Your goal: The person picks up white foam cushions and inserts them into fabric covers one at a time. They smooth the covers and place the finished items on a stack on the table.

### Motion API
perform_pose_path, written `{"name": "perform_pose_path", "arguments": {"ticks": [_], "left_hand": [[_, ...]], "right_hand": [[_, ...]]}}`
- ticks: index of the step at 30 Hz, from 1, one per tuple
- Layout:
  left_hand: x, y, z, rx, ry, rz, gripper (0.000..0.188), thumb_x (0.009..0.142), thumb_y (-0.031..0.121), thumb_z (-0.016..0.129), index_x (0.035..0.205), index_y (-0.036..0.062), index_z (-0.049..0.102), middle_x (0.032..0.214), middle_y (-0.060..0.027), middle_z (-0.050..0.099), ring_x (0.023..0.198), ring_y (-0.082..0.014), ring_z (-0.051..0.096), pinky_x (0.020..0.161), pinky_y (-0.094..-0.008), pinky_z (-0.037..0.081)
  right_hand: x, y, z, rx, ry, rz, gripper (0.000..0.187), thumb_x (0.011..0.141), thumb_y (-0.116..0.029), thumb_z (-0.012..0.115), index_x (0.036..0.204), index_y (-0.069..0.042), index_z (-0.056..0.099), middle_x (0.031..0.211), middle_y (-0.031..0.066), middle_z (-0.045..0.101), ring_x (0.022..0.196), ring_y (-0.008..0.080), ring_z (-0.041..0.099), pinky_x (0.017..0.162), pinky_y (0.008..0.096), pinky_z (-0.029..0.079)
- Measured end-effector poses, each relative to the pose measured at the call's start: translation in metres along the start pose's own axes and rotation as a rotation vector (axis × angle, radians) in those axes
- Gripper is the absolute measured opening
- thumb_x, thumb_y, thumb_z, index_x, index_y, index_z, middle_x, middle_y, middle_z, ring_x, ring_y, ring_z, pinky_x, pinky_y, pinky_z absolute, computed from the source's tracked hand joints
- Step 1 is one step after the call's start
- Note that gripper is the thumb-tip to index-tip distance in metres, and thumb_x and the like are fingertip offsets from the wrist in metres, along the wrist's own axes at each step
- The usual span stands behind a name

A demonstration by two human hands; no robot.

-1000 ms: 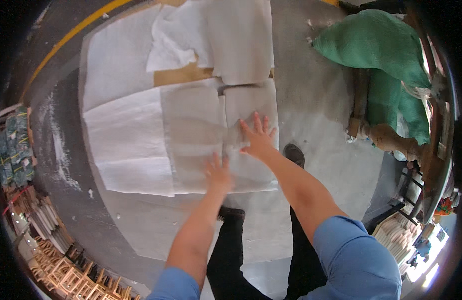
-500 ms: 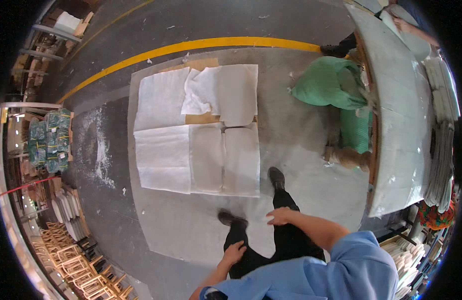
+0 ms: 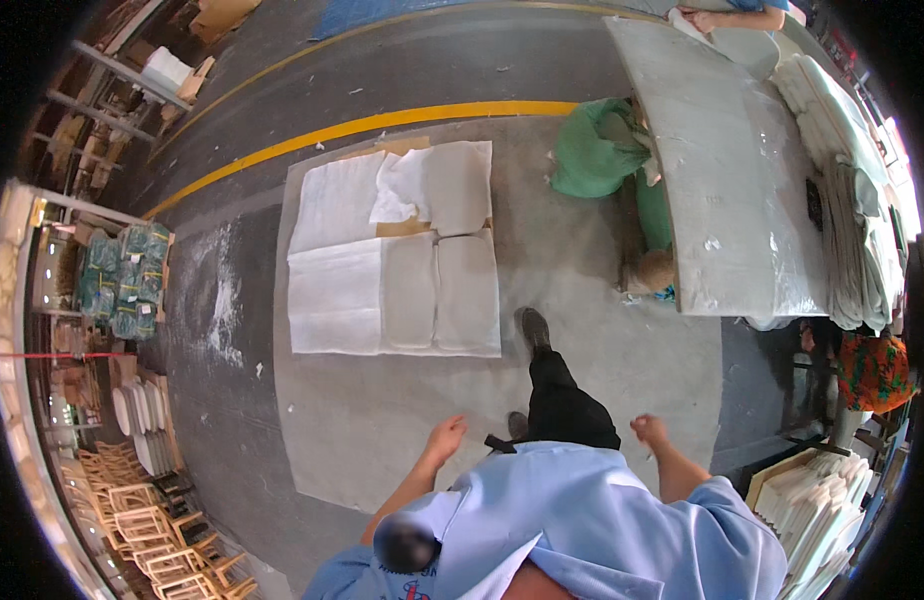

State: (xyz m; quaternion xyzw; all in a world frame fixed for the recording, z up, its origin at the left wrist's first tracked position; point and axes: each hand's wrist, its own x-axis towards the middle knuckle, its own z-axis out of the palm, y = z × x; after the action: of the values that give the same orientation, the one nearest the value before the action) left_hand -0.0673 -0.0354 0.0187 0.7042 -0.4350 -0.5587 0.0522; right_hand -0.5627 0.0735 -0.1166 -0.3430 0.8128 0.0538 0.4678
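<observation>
My left hand (image 3: 445, 440) hangs over the floor in front of my blue shirt, its fingers loosely curled and holding nothing. Out to the right of my dark-trousered leg, my right hand (image 3: 649, 431) is also curled and empty. Neither touches anything. Ahead on a grey floor sheet (image 3: 372, 420) lie white padding sheets (image 3: 332, 295), one crumpled white piece (image 3: 400, 188) and several light grey rounded cushion-shaped panels (image 3: 466, 290). Brown card shows between them.
A plastic-covered table (image 3: 732, 180) stands at the right, with a green sack (image 3: 594, 150) beside it. A co-worker's hand (image 3: 698, 20) rests on grey material at its far end. Wooden frames (image 3: 162, 530) and shelves with green-wrapped bundles (image 3: 137, 280) line the left.
My left hand has come off my thigh. Both hands now hang farther apart, fingers more curled. The view has shifted, so the table sits farther left and the co-worker's arm shows more.
</observation>
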Motion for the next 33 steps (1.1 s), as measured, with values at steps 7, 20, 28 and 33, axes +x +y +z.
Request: {"name": "perform_pose_path", "arguments": {"ticks": [7,20,28,33], "left_hand": [[-0.148,-0.094,-0.012,0.833,-0.188,0.216,0.024,0.095,0.031,0.065,0.095,0.0096,0.076,0.090,-0.0162,0.075,0.088,-0.0324,0.072,0.079,-0.0476,0.056],[-0.117,0.016,0.080,0.803,-0.040,0.450,0.019,0.091,0.026,0.068,0.092,0.0087,0.077,0.097,-0.0143,0.076,0.087,-0.0316,0.072,0.080,-0.0469,0.057],[-0.010,0.218,0.263,-0.028,-0.342,0.230,0.034,0.105,0.039,0.069,0.123,0.0104,0.073,0.095,0.0059,0.068,0.084,-0.0066,0.059,0.072,-0.0286,0.049],[-0.107,0.331,0.277,0.046,-0.672,0.312,0.025,0.104,0.017,0.068,0.120,0.0006,0.078,0.125,-0.0098,0.077,0.119,-0.0174,0.067,0.103,-0.0343,0.051]], "right_hand": [[-0.095,0.097,0.082,0.147,-0.240,-0.144,0.029,0.088,-0.035,0.075,0.110,-0.019,0.081,0.094,0.0079,0.081,0.088,0.0242,0.077,0.084,0.0418,0.060],[-0.077,0.166,-0.097,0.447,-0.137,0.058,0.047,0.092,-0.037,0.079,0.134,-0.017,0.074,0.088,0.0056,0.078,0.069,0.0162,0.071,0.063,0.0357,0.058],[-0.064,0.270,-0.399,1.540,0.327,-0.327,0.025,0.093,-0.012,0.071,0.116,-0.006,0.073,0.101,0.0060,0.076,0.094,0.0177,0.069,0.084,0.0376,0.057],[-0.095,0.229,-0.507,0.750,0.679,-0.509,0.032,0.103,-0.016,0.069,0.134,-0.006,0.069,0.110,0.0011,0.073,0.096,0.0111,0.067,0.087,0.0278,0.052]]}}
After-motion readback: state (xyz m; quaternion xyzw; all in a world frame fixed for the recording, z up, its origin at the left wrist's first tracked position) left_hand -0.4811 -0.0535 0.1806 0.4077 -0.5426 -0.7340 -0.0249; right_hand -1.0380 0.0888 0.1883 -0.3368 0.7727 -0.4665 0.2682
